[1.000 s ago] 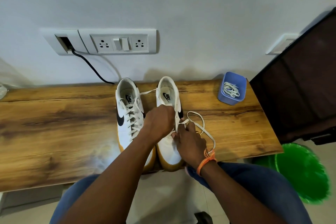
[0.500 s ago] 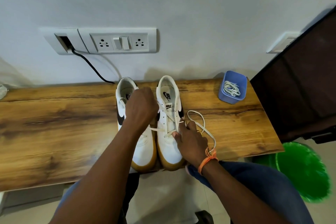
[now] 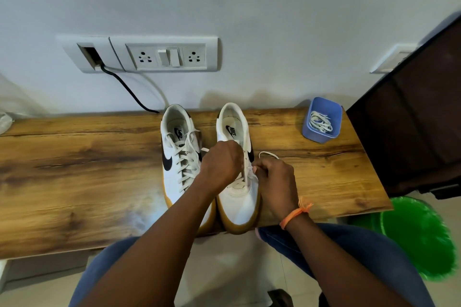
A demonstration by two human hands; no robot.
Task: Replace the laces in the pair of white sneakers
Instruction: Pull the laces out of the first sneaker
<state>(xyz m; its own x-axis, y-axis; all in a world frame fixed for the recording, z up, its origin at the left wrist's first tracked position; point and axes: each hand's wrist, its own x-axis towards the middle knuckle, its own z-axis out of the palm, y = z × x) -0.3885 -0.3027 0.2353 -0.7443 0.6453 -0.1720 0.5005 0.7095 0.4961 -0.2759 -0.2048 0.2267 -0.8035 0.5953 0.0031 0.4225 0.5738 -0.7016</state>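
Note:
Two white sneakers with tan soles stand side by side on the wooden table (image 3: 74,169), toes toward me. The left sneaker (image 3: 178,159) is fully laced. Over the middle of the right sneaker (image 3: 239,202) both my hands meet. My left hand (image 3: 220,166) is curled over its eyelets and grips the white lace (image 3: 268,154). My right hand (image 3: 274,182), with an orange thread on the wrist, pinches the same lace at the shoe's right edge; a loop of it lies on the table beyond my knuckles.
A blue tub (image 3: 321,119) holding more white laces stands at the back right of the table. A dark cabinet (image 3: 411,119) borders the right end, with a green bin (image 3: 416,237) on the floor below. A black cable (image 3: 129,90) runs down from the wall sockets.
My left hand has come back from over the left sneaker to the right sneaker's eyelets. The lace loop on the table has become shorter. My right hand has barely moved.

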